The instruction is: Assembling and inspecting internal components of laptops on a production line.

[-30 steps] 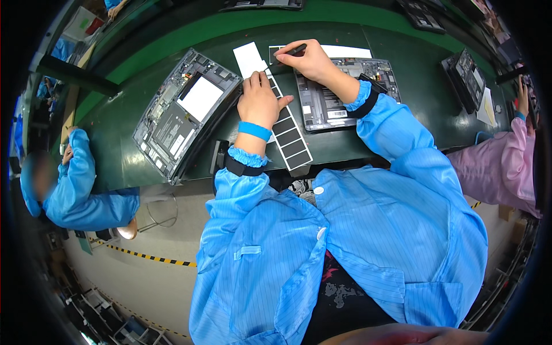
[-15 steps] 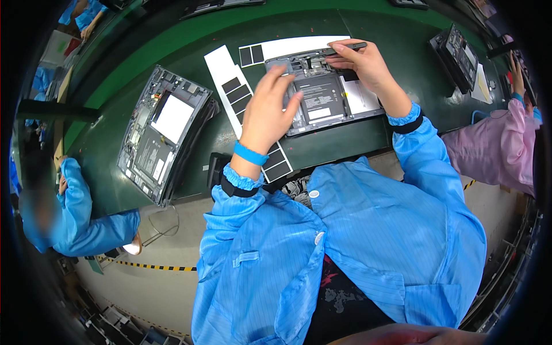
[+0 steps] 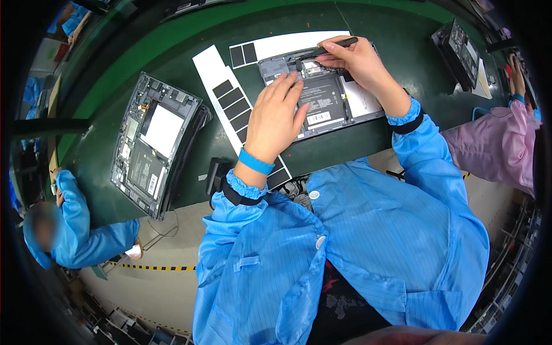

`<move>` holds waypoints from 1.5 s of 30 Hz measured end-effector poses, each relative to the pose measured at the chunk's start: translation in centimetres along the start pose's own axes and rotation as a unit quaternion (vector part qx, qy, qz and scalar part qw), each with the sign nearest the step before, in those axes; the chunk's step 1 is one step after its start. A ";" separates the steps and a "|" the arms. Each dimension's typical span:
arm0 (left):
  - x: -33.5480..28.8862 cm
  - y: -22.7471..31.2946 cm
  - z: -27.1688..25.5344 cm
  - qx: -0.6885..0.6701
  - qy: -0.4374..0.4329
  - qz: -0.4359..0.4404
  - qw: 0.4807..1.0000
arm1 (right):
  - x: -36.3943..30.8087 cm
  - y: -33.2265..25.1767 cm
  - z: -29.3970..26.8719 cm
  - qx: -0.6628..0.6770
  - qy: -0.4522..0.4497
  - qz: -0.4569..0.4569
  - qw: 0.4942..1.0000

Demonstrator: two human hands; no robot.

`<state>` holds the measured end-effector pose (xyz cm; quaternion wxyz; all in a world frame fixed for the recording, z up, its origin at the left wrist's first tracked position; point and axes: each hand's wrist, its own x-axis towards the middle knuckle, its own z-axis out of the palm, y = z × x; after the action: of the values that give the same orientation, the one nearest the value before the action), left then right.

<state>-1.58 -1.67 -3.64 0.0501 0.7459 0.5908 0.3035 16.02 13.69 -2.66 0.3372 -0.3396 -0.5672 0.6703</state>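
Head view, reading from centre: gripping a black pen-like tool (image 3: 348, 41) in the right hand (image 3: 359, 63) over the uncovered laptop (image 3: 322, 95), one o'clock on the tabletop (image 3: 408, 69)! Spreading the left hand (image 3: 275, 112), grip uncurled, across the laptop's left side at twelve, beside a label strip (image 3: 233, 108) at eleven.

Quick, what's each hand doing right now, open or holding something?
Left hand: open, over the left part of the opened laptop.
Right hand: closed, holding a slim black tool.
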 end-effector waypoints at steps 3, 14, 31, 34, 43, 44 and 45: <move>0.0 0.0 -0.1 0.002 -0.001 0.002 1.000 | 0.1 0.0 0.1 0.005 0.010 0.007 1.000; 1.4 1.0 0.6 0.103 0.007 -0.005 0.995 | 0.4 0.0 -0.1 -0.007 0.001 0.015 1.000; -0.9 -1.0 -3.1 -0.001 0.176 -0.155 0.972 | 1.8 -1.4 6.8 -0.221 -0.003 -0.129 0.967; -2.9 -3.2 -2.5 0.090 0.199 -0.227 0.949 | 3.0 -1.5 12.6 -0.317 -0.029 -0.158 0.935; -3.7 -4.5 -1.0 0.182 0.060 -0.254 0.948 | 4.8 1.1 13.8 -0.360 -0.041 -0.153 0.919; -3.8 -4.6 -1.0 0.188 0.060 -0.256 0.946 | 4.9 1.4 13.9 -0.355 -0.045 -0.154 0.921; -3.7 -4.6 -1.0 0.192 0.060 -0.256 0.945 | 4.8 1.5 13.9 -0.354 -0.039 -0.151 0.922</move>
<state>-6.42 -3.99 -6.27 -0.0539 0.5453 0.8108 0.2058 1.70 10.14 -2.73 0.2696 -0.3211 -0.8247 0.3795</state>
